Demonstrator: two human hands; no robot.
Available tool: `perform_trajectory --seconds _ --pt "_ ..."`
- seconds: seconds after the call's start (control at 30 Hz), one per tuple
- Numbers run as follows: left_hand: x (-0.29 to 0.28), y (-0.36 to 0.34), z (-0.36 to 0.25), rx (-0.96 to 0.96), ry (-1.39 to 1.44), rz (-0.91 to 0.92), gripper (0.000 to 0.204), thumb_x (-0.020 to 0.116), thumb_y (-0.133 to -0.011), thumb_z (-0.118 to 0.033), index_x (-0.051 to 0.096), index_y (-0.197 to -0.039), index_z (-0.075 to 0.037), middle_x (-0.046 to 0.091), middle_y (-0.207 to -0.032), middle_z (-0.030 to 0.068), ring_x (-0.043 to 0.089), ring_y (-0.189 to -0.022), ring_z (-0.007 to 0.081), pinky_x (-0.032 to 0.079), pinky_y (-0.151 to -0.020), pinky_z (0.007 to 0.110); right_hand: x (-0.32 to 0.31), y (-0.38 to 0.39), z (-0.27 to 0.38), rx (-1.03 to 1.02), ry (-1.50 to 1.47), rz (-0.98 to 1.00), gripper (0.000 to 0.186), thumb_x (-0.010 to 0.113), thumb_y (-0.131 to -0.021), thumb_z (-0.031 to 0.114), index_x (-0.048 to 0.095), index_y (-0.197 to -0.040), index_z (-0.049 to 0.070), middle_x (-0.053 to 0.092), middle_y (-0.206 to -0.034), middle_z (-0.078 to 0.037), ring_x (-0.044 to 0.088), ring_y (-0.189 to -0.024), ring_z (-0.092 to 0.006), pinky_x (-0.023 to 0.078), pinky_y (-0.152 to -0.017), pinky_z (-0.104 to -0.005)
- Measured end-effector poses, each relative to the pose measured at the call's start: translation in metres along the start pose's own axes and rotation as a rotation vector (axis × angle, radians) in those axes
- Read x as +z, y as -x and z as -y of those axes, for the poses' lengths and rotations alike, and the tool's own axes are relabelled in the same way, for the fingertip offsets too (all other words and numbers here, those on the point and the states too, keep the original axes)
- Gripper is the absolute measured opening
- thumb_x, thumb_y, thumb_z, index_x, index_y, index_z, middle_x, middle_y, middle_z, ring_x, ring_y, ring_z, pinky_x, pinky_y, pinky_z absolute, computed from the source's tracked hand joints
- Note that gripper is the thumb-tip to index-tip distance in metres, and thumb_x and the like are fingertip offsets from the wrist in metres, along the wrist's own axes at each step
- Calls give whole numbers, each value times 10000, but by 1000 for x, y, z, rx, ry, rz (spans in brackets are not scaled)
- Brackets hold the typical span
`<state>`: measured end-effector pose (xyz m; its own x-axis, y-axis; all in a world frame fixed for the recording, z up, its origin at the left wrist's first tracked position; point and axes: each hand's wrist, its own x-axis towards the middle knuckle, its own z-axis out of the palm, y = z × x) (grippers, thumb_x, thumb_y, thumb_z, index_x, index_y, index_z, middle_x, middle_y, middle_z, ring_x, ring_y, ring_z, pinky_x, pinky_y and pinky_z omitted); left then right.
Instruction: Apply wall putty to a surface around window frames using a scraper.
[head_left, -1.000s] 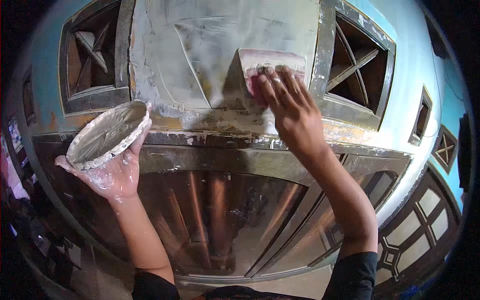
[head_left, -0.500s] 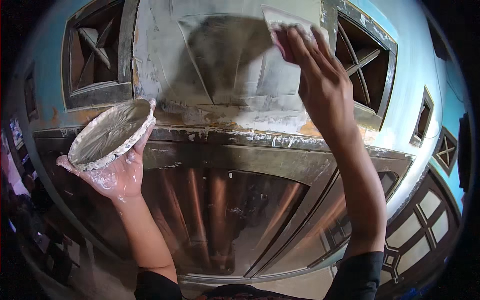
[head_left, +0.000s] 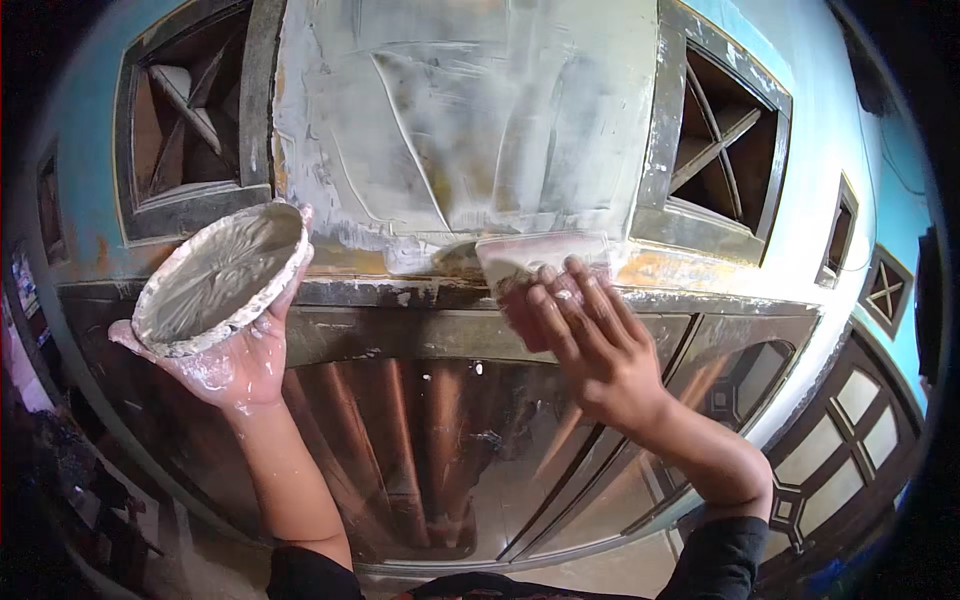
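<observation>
My left hand (head_left: 235, 360), smeared with white paste, grips a shallow round bowl (head_left: 222, 318) from below and tilts it. Greyish putty (head_left: 225, 272) coats the bowl's inside, and its rim is crusted. My right hand (head_left: 592, 335) is closed on a flat, pale putty scraper (head_left: 540, 248), with the fingers pressed along its back. The scraper lies near the lower edge of a wall panel (head_left: 470, 130) streaked with wet grey putty; whether its edge touches the wall is hard to tell.
Vent openings with crossed slats, the left vent (head_left: 195, 110) and the right vent (head_left: 725, 135), flank the panel. Below runs a dark wooden frame (head_left: 330, 325) spotted with putty, over glossy window glass (head_left: 400, 440). A panelled door (head_left: 840, 450) stands at the right.
My right hand has come down and to the left with the scraper, from the panel's upper right to its lower edge. My left hand and the bowl have barely moved.
</observation>
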<state>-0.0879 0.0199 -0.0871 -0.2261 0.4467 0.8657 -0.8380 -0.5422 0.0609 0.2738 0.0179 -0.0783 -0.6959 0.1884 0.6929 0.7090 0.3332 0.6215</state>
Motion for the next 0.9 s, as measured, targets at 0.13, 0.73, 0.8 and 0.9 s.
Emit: perform_trajectory --seconds 0.13,0.73,0.8,0.9 --pt "11 -1 4 25 -60 -57 1302 699 -768 -764 155 -1575 101 33 -1612 421 34 -1487 615 181 -1204 719 -29 -59 -57 59 199 -394 538 601 -911 -16 579 -1440 85 618 -1427 -141 517 -1402 -335 412 -1173 -480" --pt "-12 10 3 -14 163 31 1165 585 -813 -824 311 -1571 17 221 -1639 307 194 -1498 550 183 -1173 769 23 -11 7 66 -1 -57 649 543 -838 -37 514 -1482 36 526 -1505 -182 454 -1440 -385 378 -1186 -518" --pt "-11 9 2 -47 192 105 1164 587 -816 -820 301 -1575 15 215 -1638 313 198 -1492 558 195 -1171 768 6 -16 4 54 -17 -49 656 565 -832 -47 514 -1481 35 542 -1494 -180 466 -1433 -390 390 -1179 -518" --pt "-6 6 1 -42 191 103 1169 588 -814 -820 301 -1572 23 217 -1635 316 210 -1484 567 202 -1166 772 -6 -57 -35 70 40 -323 595 558 -935 26 472 -1521 83 562 -1483 -166 455 -1437 -397 387 -1186 -517"
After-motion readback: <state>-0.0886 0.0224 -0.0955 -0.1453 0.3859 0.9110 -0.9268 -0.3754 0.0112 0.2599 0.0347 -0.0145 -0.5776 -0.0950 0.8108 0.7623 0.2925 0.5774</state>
